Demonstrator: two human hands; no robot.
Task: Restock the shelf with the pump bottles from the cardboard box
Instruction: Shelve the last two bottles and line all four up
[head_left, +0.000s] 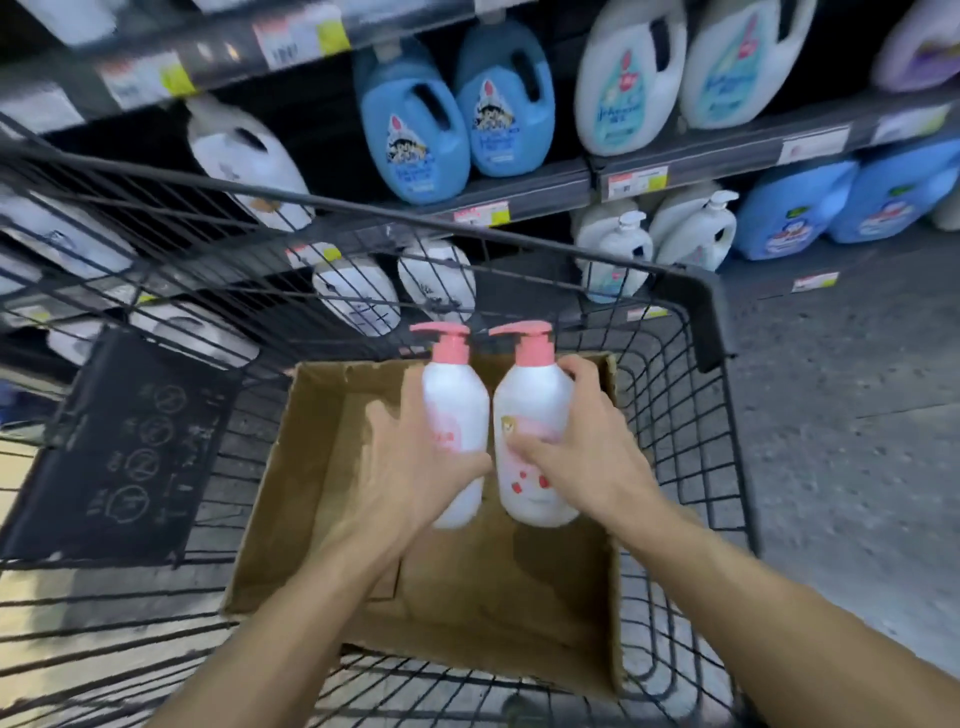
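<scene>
Bottles (457, 415) (530, 415) upright over cardboard box (311, 467), pumps pointing left.

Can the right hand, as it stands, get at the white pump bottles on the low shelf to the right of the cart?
Probably not yet: the right hand is shut on a pink-pump bottle, and the cart's front rim stands between it and those white pump bottles.

Two bare arms come in from the bottom. The left hand (410, 467) and the right hand (587, 457) have no gloves, rings or watch. No sleeves show on either arm.
</scene>
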